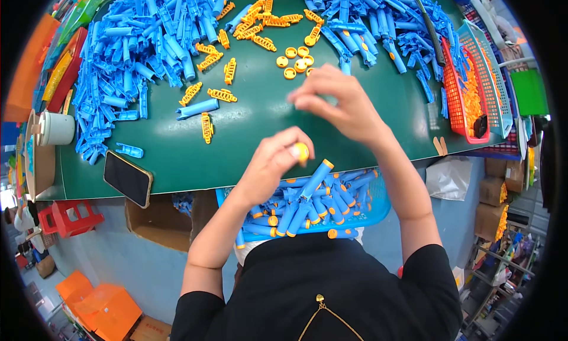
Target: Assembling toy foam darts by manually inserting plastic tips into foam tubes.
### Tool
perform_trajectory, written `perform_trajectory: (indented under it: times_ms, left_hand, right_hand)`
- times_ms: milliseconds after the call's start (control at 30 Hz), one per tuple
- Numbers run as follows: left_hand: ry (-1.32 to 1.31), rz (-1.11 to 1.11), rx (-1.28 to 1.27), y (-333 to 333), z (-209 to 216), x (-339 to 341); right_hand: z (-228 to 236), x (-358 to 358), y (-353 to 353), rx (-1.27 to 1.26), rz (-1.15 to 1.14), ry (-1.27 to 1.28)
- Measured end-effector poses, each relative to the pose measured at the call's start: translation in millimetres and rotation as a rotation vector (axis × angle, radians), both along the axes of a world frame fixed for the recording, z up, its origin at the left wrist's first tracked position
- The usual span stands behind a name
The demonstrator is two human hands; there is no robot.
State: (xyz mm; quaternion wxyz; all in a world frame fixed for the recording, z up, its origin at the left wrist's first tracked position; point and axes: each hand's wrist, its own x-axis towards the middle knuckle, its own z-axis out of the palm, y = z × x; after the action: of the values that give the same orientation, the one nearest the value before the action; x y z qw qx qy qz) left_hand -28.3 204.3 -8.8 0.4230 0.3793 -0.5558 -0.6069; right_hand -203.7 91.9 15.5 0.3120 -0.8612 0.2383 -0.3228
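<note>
Above the near edge of the table, my left hand is closed, and a round yellow cap shows between thumb and fingers. Whether a tube sits behind the cap is hidden by the hand. Farther right and higher, my right hand is slightly blurred, its fingers curled and the thumb close to the index finger; what lies between them, if anything, does not show. Several loose orange-yellow round caps lie just beyond my right hand. Below my hands, a blue basket holds blue tubes with orange ends.
Heaps of blue plastic parts cover the far left and far right of the green table. Yellow slotted pieces are scattered mid-left. A phone lies at the left edge. A red basket of orange parts stands right.
</note>
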Motion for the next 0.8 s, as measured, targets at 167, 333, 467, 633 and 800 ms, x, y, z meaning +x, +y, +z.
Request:
perform_trajectory:
  times_ms: [167,333,467,633,800]
  left_hand:
    - [-0.522,0.13,-0.284,-35,38,17]
    - [-1.389,0.977,-0.888,-167,17,83]
    - [-1.757,1.027,-0.967,-215,-7,110]
    - [-1.52,0.954,-0.993,-187,22,97]
    - [-0.667,0.709,-0.584,-86,58,42]
  right_hand:
    - [-27,15,-30,-0.489,-0.304,0.249]
    - [-26,26,-23,-0.548,-0.334,0.173]
    - [-2,11,5,0.343,-0.2,0.122]
    - [-25,-19,24,0.06,-0.21,0.215]
    - [-37,-30,29,-0.004,-0.3,0.182]
